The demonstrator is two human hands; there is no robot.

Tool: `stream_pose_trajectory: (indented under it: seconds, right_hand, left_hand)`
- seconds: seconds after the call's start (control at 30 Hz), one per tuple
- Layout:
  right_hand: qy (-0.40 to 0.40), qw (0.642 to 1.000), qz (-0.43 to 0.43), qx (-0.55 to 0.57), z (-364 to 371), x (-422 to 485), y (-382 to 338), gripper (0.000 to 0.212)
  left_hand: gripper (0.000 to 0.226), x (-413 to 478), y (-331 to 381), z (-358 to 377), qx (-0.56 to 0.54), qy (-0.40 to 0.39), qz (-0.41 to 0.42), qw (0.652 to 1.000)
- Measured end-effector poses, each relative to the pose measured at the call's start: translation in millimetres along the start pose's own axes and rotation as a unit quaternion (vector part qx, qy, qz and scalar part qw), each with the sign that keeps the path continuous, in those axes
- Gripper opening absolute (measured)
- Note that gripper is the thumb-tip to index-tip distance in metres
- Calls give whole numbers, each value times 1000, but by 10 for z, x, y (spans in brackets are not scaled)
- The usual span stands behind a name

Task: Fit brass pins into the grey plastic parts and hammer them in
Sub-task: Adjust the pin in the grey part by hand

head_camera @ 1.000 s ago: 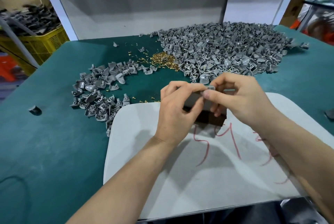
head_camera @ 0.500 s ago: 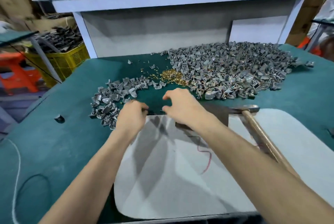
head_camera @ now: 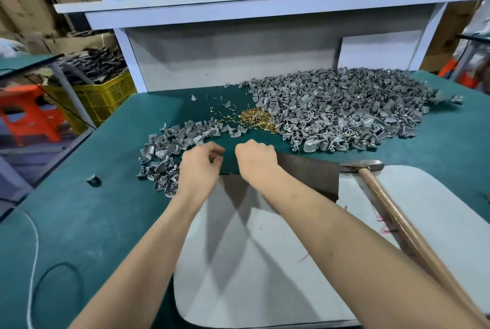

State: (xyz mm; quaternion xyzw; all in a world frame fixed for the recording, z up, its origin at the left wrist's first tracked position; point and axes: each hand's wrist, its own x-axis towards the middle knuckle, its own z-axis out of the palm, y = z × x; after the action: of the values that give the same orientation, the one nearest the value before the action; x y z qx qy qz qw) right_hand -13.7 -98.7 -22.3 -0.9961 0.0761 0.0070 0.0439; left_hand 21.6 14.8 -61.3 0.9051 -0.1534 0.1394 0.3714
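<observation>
While the hammer (head_camera: 362, 165) lies aside, left hand (head_camera: 197, 166) and right hand (head_camera: 256, 158) hover near the brass pins (head_camera: 256, 119), likely to fetch one; whether either grip clamps anything, I cannot tell.

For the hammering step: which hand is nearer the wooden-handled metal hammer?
Right. The right hand sits left of the hammer, across the dark rectangular block; the left hand is farther left.

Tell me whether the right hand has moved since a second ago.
Yes. The right hand went from over the dark block leftward, toward the brass pins.
</observation>
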Motion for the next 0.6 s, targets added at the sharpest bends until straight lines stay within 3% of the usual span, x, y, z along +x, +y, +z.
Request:
stream_pose_trajectory:
  seconds: [0.13, 0.23, 0.37, 0.5, 0.6]
  right_hand:
    - [-6, 1000, -14, -17, 24, 59, -13, 32]
    - [18, 999, -4, 42, 19, 78, 68, 29]
    - [74, 971, -19, 226, -176, 60, 344, 10]
    - [113, 924, -28, 363, -396, -167, 740, 17]
    - [75, 876, -7, 476, -405, -342, 1032, 19]
  left_hand:
    - [19, -59, 16, 74, -30, 70, 9, 997]
    - [18, -87, 8, 67, -94, 97, 14, 991]
    - [15, -105, 149, 12, -246, 43, -5, 968]
    - [16, -145, 474, 75, -337, -8, -13, 942]
    - [23, -187, 737, 189, -360, -41, -12, 932]
